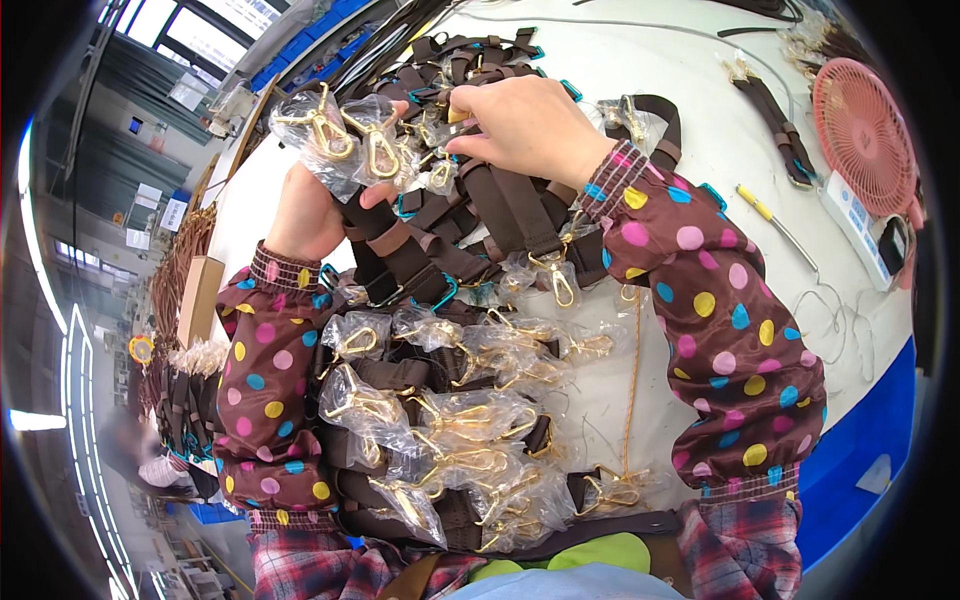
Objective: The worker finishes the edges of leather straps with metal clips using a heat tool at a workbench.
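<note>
My left hand [303, 215] is closed on a dark brown strap [360, 215] with gold snap hooks in clear bags [326, 133] at its top. Beside it, my right hand [520, 130] has thumb and fingers curled at the bagged hooks; what they grip is hidden. Below both hands lie rows of brown straps [400, 375] with bagged gold hooks [470, 460]. A heap of straps [510, 205], some with teal metal fittings [435, 290], lies behind and under my hands.
On the white table [750, 340] at right are a pink fan [862, 135], a white power strip [855, 230], a yellow-handled tool [775, 220] and another strap bundle [775, 120]. Blue surfaces [870, 420] edge the table. A co-worker [160, 465] is at far left.
</note>
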### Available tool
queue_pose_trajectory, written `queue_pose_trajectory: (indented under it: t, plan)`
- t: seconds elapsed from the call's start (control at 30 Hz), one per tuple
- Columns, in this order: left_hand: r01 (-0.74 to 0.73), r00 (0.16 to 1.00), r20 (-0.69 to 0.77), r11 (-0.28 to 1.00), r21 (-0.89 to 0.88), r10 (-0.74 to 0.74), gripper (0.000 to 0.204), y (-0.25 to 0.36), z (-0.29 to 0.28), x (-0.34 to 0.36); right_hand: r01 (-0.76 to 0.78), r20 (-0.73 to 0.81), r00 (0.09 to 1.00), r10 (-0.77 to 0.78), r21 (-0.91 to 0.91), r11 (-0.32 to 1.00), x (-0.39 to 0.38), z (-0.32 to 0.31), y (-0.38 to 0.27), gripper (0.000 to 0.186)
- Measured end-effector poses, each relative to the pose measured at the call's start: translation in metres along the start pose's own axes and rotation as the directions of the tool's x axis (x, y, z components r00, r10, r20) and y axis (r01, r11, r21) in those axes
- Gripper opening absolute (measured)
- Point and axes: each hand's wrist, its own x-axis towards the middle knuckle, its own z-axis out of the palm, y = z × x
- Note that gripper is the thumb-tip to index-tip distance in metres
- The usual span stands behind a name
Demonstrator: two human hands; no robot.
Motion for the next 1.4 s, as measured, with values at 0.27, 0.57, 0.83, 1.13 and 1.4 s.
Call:
queue_pose_trajectory:
  t: [0.27, 0.57, 0.83, 1.13, 1.4]
  plan:
    - [0.016, 0.998, -0.055, 1.000, -0.012, -0.017, 0.068, -0.005, 0.014, 0.007, 0.064, 0.013, 0.998, -0.065, 0.030, 0.997, 0.000, 0.006, 0.002, 0.032]
    - [-0.023, 0.998, 0.054, 0.999, -0.040, 0.025, 0.060, -0.005, 0.000, 0.006, 0.066, 0.035, 0.997, -0.069, 0.076, 0.995, 0.005, 0.006, -0.004, 0.026]
    - [0.007, 1.000, -0.021, 1.000, -0.009, -0.008, 0.068, -0.003, 0.011, 0.005, -0.034, 0.125, 0.992, 0.020, 0.105, 0.994, 0.001, -0.005, -0.005, 0.029]
    - [-0.008, 1.000, 0.017, 0.999, -0.037, 0.008, 0.069, -0.002, 0.011, 0.003, 0.053, -0.012, 0.999, -0.052, 0.080, 0.995, 0.008, 0.008, -0.014, 0.030]
    - [-0.034, 0.999, 0.040, 0.999, -0.021, 0.034, 0.070, 0.001, 0.009, 0.003, -0.079, 0.119, 0.991, 0.067, 0.095, 0.992, -0.013, -0.015, 0.005, 0.037]
